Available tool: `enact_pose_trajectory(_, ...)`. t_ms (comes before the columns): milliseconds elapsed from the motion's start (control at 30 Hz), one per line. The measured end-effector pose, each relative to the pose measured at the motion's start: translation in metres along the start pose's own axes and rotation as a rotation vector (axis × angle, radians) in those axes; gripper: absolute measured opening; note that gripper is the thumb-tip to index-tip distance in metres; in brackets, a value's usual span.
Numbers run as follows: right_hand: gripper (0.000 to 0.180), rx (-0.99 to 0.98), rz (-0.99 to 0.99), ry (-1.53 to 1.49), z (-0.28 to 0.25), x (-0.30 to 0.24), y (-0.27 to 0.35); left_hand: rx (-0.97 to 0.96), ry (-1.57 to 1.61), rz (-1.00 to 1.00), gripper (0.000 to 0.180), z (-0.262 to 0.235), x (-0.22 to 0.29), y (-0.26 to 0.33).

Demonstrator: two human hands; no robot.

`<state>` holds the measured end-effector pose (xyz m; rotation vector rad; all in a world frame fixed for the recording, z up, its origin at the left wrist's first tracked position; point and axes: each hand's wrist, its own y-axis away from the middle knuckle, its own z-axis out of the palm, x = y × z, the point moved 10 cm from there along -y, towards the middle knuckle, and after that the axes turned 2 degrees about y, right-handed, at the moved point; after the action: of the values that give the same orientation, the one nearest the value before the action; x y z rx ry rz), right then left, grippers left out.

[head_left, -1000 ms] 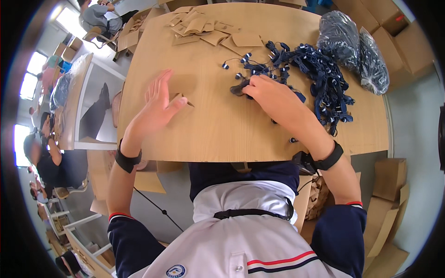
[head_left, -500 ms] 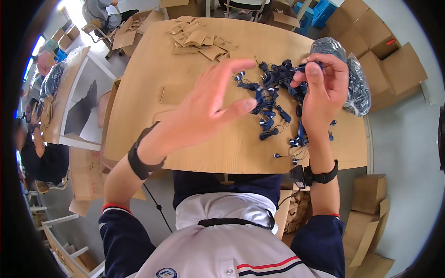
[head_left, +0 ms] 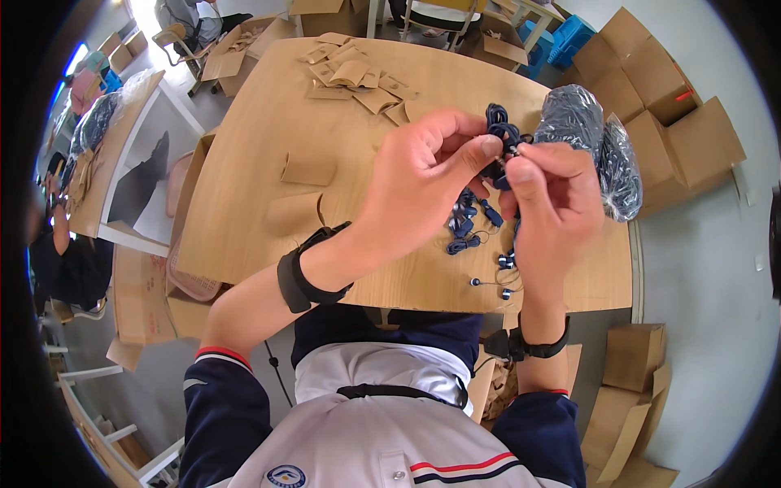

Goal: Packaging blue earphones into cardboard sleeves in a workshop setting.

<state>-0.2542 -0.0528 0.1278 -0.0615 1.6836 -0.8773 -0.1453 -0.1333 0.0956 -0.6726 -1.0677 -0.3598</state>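
Note:
A bundled dark blue earphone cord is pinched between both my hands above the right half of the table. My left hand grips the coil with thumb and fingers from the left. From the right, my right hand has its thumb and fingertips closed on the same cord, close to the left fingertips. Beneath them lies a pile of dark blue earphones, largely hidden by my hands. A few silver-capped earbuds lie near the table's front edge.
Brown paper pouches are heaped at the far left of the table. A single pouch lies left of my hands. Clear plastic bags of dark items sit at the right edge. Open cardboard boxes stand beyond.
My left hand has moved right and closed on the earphone cord, where it was open before. My right hand has come slightly lower, bringing the cord between both hands.

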Motion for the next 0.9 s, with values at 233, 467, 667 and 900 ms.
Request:
enact_pose_trajectory(233,0.026,-0.137,0.388,-0.025,0.02,0.024,0.004,0.015,-0.49,0.259,0.043,-0.007,0.029,0.025)
enact_pose_trajectory(467,0.015,-0.354,-0.228,0.509,0.053,-0.034,0.003,0.078,-1.503,-0.102,0.054,-0.097,0.02,0.098)
enact_pose_trajectory(667,0.017,-0.092,-0.268,0.41,-0.012,-0.053,0.02,0.127,-1.726,-0.06,0.05,-0.118,-0.029,0.144)
enact_pose_trajectory(900,0.026,-0.037,-0.457,0.339,-0.032,-0.059,0.008,0.179,-1.817,-0.003,0.035,-0.133,-0.027,0.158)
